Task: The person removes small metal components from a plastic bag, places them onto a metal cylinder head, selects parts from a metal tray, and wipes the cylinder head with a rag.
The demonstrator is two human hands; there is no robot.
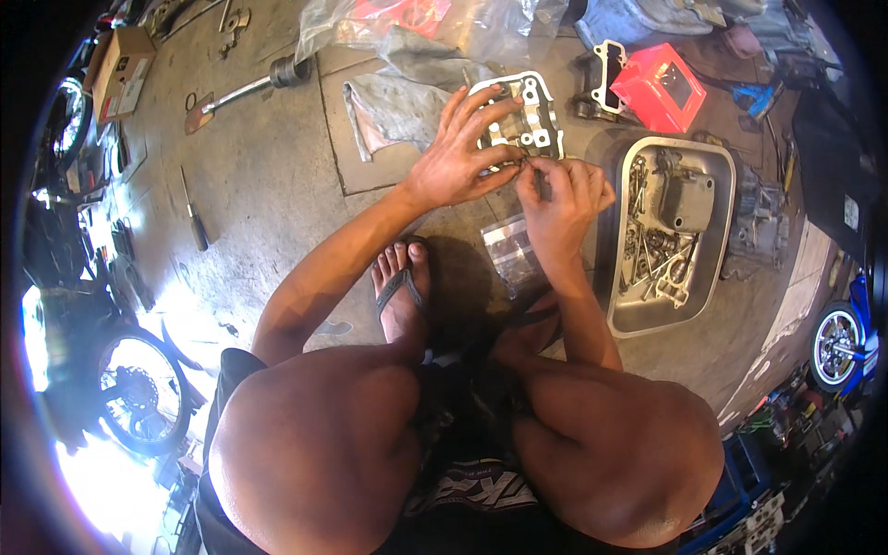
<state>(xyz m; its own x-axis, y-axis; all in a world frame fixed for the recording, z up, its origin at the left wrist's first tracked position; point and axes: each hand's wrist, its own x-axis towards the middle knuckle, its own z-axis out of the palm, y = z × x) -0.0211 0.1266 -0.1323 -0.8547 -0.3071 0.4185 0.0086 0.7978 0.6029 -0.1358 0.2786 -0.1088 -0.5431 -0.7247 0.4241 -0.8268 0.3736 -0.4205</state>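
Note:
A metal engine cylinder head (pixel 538 118) with a pale rim lies on the floor in front of me. My left hand (pixel 467 153) reaches over its left side, fingers spread and stretched across it. The left thumb and forefinger come close to my right fingertips at the near edge of the part. My right hand (pixel 566 194) is closed in a pinch there; whatever it holds is too small or hidden to make out. A grey rag (pixel 393 111) lies beside the cylinder head, on the left. Below my right wrist is a clear plastic packet (pixel 509 248).
To the right stands a metal tray (pixel 629 319) with bolts and engine parts. Beyond it are a red box (pixel 659 88) and a gasket (pixel 606 79). A screwdriver (pixel 192 213) and a piston with its rod (pixel 250 91) lie left. My sandalled foot (pixel 402 287) is close by.

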